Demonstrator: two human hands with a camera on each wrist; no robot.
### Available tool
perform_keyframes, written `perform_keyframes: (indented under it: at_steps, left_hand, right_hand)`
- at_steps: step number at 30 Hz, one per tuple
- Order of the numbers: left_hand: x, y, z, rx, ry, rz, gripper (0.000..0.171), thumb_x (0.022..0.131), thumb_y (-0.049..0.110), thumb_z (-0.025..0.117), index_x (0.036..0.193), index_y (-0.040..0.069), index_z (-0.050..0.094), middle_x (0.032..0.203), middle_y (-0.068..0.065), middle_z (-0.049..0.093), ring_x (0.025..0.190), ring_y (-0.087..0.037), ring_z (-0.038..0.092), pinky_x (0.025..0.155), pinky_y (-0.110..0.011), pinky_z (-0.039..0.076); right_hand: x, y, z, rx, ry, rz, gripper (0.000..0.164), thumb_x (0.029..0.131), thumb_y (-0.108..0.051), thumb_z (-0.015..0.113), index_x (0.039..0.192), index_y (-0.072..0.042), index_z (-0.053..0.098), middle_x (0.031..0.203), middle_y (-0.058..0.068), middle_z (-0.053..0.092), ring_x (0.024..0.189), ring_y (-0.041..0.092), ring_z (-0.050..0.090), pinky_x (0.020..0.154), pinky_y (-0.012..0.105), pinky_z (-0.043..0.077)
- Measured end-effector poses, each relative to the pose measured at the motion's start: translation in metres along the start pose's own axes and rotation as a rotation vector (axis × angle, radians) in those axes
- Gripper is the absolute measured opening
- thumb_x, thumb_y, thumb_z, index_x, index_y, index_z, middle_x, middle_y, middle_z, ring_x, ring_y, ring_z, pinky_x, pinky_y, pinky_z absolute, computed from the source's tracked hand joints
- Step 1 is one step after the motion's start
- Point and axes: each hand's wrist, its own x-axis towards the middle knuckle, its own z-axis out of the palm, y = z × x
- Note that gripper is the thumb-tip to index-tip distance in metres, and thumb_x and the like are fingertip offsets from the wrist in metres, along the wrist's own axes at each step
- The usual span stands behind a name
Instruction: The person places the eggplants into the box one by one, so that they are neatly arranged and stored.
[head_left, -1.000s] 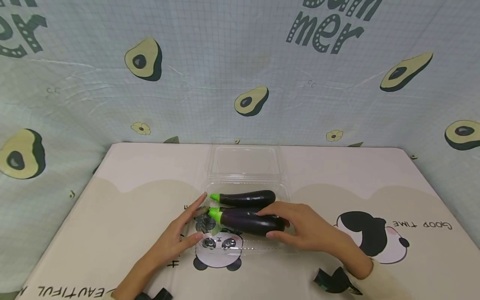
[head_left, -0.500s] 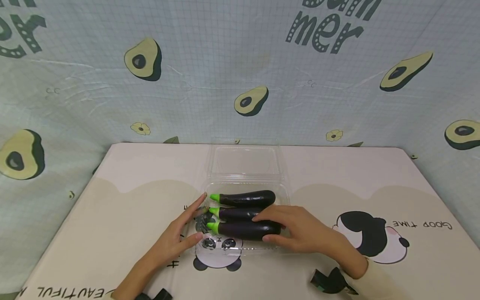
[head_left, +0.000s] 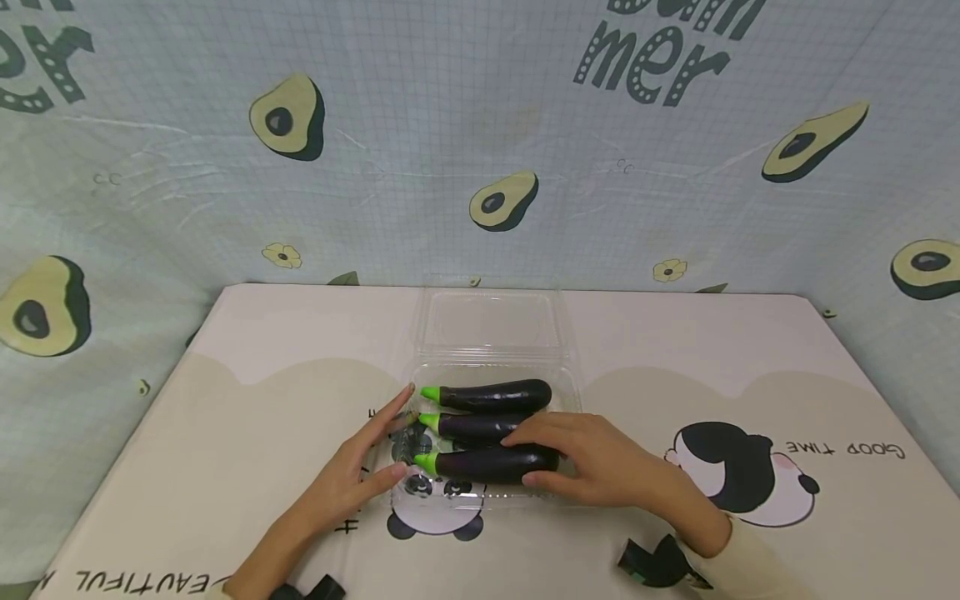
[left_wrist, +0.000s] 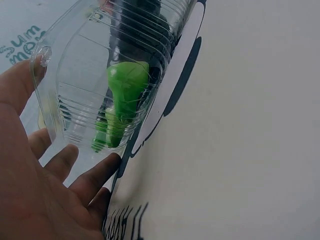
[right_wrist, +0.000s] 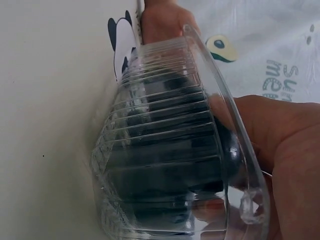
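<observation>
Three eggplants [head_left: 480, 427] lay in the box [head_left: 491, 362]; the left hand [head_left: 367, 461], spread, touched its edge, the right hand [head_left: 596, 458] gripped the front eggplant [head_left: 487, 464] (worktop [head_left: 225, 433] stretched wide either side).

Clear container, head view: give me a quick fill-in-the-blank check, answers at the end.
The clear container holds ____ eggplants.
Their stem ends are bright ____.
The ____ hand grips the front eggplant.
The container's lid is ____.
Missing words: three; green; right; open.
</observation>
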Motion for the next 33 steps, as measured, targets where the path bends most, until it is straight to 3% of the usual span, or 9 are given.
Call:
perform_keyframes:
  at_steps: [9, 21, 33]
  left_hand:
    - [0.0001, 0.0, -0.0002, -0.009, -0.005, 0.006, 0.078, 0.088, 0.009, 0.06, 0.154, 0.016, 0.02, 0.157, -0.002, 0.024, 0.131, -0.024, 0.043, 0.101, -0.07, 0.022]
    - [-0.0001, 0.0002, -0.0005, -0.005, -0.004, -0.002, 0.078, 0.088, 0.011, 0.06, 0.154, 0.017, 0.021, 0.156, -0.003, 0.026, 0.131, -0.024, 0.043, 0.1, -0.071, 0.022]
    - [-0.0002, 0.0013, -0.0004, -0.005, -0.009, 0.018, 0.079, 0.087, 0.008, 0.061, 0.154, 0.015, 0.02, 0.157, -0.003, 0.023, 0.131, -0.023, 0.044, 0.101, -0.067, 0.026]
  right_hand:
    - [0.0022, 0.0005, 0.0, 0.007, -0.004, -0.024, 0.035, 0.093, -0.032, 0.062, 0.127, -0.025, 0.061, 0.12, -0.007, 0.06, 0.107, 0.01, 0.058, 0.084, 0.034, 0.052]
    - [0.0036, 0.0027, -0.0023, 0.033, -0.069, -0.094, 0.034, 0.1, -0.026, 0.051, 0.133, -0.026, 0.058, 0.123, -0.005, 0.057, 0.101, 0.01, 0.061, 0.081, 0.029, 0.052]
    - [0.0028, 0.0024, -0.0028, 0.015, -0.14, -0.061, 0.04, 0.095, -0.018, 0.055, 0.134, -0.03, 0.055, 0.126, -0.007, 0.053, 0.092, 0.008, 0.059, 0.071, 0.022, 0.049]
